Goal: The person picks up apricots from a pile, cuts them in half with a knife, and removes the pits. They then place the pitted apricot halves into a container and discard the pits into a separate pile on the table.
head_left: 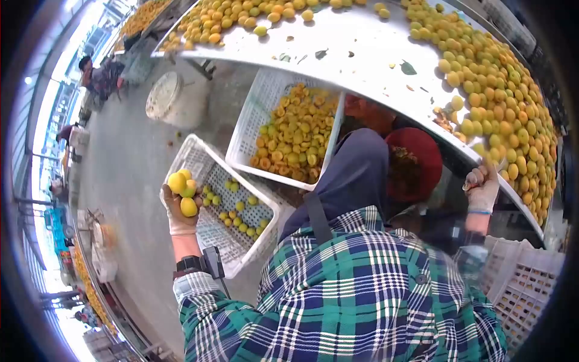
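Several yellow fruits (pixel 186 186) rest in my gloved left hand (pixel 183 211), its fingers curled around them. This hand is above the left edge of a white crate (pixel 188 158) with several small green and yellow fruits inside. At the right, my right hand (pixel 482 188), also gloved, is by the table's front edge, beside the big pile of yellow-orange fruits (pixel 512 114). Its fingers look bent, one pointing toward the pile; whether anything small is between them cannot be made out.
A second white crate (pixel 241 136) holds cut fruit pieces. Near my knees is a red bowl (pixel 428 163). A white bucket (pixel 181 99) stands on the floor. The white table (pixel 356 66) carries fruit and leaves. A light crate (pixel 525 277) is at the right. People (pixel 102 78) sit far left.
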A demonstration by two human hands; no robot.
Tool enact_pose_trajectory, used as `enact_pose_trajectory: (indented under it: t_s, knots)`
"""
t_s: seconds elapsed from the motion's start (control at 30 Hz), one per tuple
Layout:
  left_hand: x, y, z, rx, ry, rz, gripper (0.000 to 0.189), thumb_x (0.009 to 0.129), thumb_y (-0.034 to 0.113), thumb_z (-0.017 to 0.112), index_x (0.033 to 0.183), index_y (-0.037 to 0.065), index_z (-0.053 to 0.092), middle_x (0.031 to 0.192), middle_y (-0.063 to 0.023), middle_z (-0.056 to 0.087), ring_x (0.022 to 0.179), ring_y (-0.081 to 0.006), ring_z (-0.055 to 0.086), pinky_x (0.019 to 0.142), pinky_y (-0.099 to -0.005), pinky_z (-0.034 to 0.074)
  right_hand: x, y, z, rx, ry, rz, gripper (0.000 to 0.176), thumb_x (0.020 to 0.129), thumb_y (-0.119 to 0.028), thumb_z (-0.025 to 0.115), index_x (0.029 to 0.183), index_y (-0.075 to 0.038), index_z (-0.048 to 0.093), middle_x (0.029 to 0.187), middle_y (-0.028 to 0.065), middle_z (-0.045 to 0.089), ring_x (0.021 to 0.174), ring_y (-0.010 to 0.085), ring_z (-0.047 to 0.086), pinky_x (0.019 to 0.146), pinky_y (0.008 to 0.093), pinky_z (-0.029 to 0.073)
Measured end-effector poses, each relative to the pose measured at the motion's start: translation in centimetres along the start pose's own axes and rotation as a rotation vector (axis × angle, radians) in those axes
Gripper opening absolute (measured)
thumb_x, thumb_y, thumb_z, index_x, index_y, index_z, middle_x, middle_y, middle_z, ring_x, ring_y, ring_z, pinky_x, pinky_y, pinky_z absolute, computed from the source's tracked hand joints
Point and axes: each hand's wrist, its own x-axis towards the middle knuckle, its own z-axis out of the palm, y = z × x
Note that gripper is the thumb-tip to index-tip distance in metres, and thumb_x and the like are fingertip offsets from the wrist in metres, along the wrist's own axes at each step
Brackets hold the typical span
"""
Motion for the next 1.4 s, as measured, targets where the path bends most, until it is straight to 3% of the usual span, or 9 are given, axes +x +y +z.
enact_pose_trajectory:
  t_s: [0.17, 0.33, 0.43, 0.6, 0.7, 0.9, 1.13, 1.3, 1.4]
  knots:
    - [0.4, -3.6, -7.8, 0.157, 0.301, -0.282, 0.060, 0.085, 0.063, 0.054, 0.119, 0.013, 0.055, 0.098, -0.0062, 0.062, 0.072, -0.0223, 0.061, 0.050, -0.0282, 0.051, -0.2, 0.9, 0.5, -0.063, 0.013, 0.047, 0.009, 0.092, -0.012, 0.056, 0.095, -0.004, 0.054, 0.061, -0.0054, 0.026, 0.044, 0.0074, 0.022, 0.041, 0.0242, 0.022]
    - [4.0, -10.0, -11.7, 0.581, 0.440, -0.602, 0.052, 0.090, 0.046, 0.055, 0.125, 0.009, 0.050, 0.127, -0.0143, 0.049, 0.097, -0.0372, 0.056, 0.071, -0.0510, 0.054, -1.4, 0.4, 2.2, -0.121, -0.006, 0.007, 0.012, 0.091, -0.012, 0.056, 0.096, -0.002, 0.054, 0.061, -0.0051, 0.027, 0.045, 0.0078, 0.024, 0.042, 0.0238, 0.024]
    - [4.4, -10.3, -11.2, 0.732, 0.255, -0.587, 0.052, 0.090, 0.046, 0.055, 0.123, 0.006, 0.052, 0.127, -0.0172, 0.048, 0.097, -0.0398, 0.056, 0.071, -0.0526, 0.054, -2.2, 0.0, 2.8, -0.162, 0.075, 0.004, 0.013, 0.092, -0.013, 0.054, 0.095, -0.001, 0.052, 0.061, -0.0042, 0.032, 0.045, 0.0079, 0.029, 0.042, 0.0235, 0.030]
    - [5.9, -7.4, -8.6, 0.693, 0.218, -0.439, 0.050, 0.090, 0.046, 0.055, 0.119, 0.005, 0.055, 0.110, -0.0119, 0.057, 0.090, -0.0309, 0.060, 0.067, -0.0439, 0.054, -3.0, -0.1, 2.0, -0.246, 0.192, -0.098, 0.017, 0.094, -0.016, 0.050, 0.097, 0.001, 0.051, 0.063, -0.0007, 0.041, 0.049, 0.0106, 0.040, 0.044, 0.0237, 0.037]
    - [6.9, -4.8, -6.3, 0.458, 0.173, -0.351, 0.045, 0.091, 0.038, 0.057, 0.118, 0.002, 0.055, 0.114, -0.0119, 0.054, 0.093, -0.0318, 0.058, 0.073, -0.0436, 0.053, -2.4, -1.0, -0.1, -0.181, 0.188, -0.088, 0.025, 0.097, -0.022, 0.048, 0.099, 0.003, 0.052, 0.066, 0.0009, 0.044, 0.053, 0.0124, 0.044, 0.047, 0.0249, 0.039]
    - [8.9, 2.3, 5.3, 0.499, -0.158, -0.141, 0.040, 0.094, 0.036, 0.053, 0.117, 0.004, 0.056, 0.107, -0.0092, 0.060, 0.090, -0.0254, 0.060, 0.071, -0.0379, 0.050, -7.0, -2.6, -1.2, -0.113, -0.021, 0.038, 0.036, 0.099, -0.031, 0.047, 0.107, 0.003, 0.055, 0.069, -0.0002, 0.044, 0.055, 0.0119, 0.043, 0.051, 0.0251, 0.040]
    - [7.4, 9.6, 25.1, 0.768, -0.597, 0.056, 0.044, 0.094, 0.037, 0.055, 0.121, 0.002, 0.058, 0.111, -0.0090, 0.063, 0.090, -0.0183, 0.063, 0.071, -0.0289, 0.051, -17.9, -4.5, 3.1, -0.422, 0.193, -0.130, 0.025, 0.091, -0.026, 0.059, 0.104, -0.005, 0.059, 0.062, -0.0064, 0.039, 0.045, 0.0046, 0.030, 0.041, 0.0230, 0.024]
    - [2.3, 11.3, 41.0, 0.789, -1.107, 0.144, 0.046, 0.093, 0.038, 0.056, 0.119, 0.000, 0.059, 0.107, -0.0088, 0.063, 0.084, -0.0170, 0.064, 0.065, -0.0268, 0.053, -26.8, -11.6, 5.0, -0.644, 0.333, -0.187, 0.023, 0.090, -0.019, 0.058, 0.108, -0.005, 0.056, 0.064, -0.0016, 0.047, 0.042, 0.0063, 0.041, 0.037, 0.0213, 0.033]
    - [-1.3, 8.9, 48.4, 0.832, -1.204, 0.149, 0.041, 0.095, 0.033, 0.053, 0.117, -0.002, 0.060, 0.108, -0.0105, 0.064, 0.084, -0.0165, 0.064, 0.064, -0.0270, 0.055, -28.4, -13.3, 5.1, -0.696, 0.388, -0.325, 0.024, 0.090, -0.018, 0.057, 0.108, -0.003, 0.056, 0.064, -0.0009, 0.047, 0.041, 0.0068, 0.042, 0.037, 0.0212, 0.034]
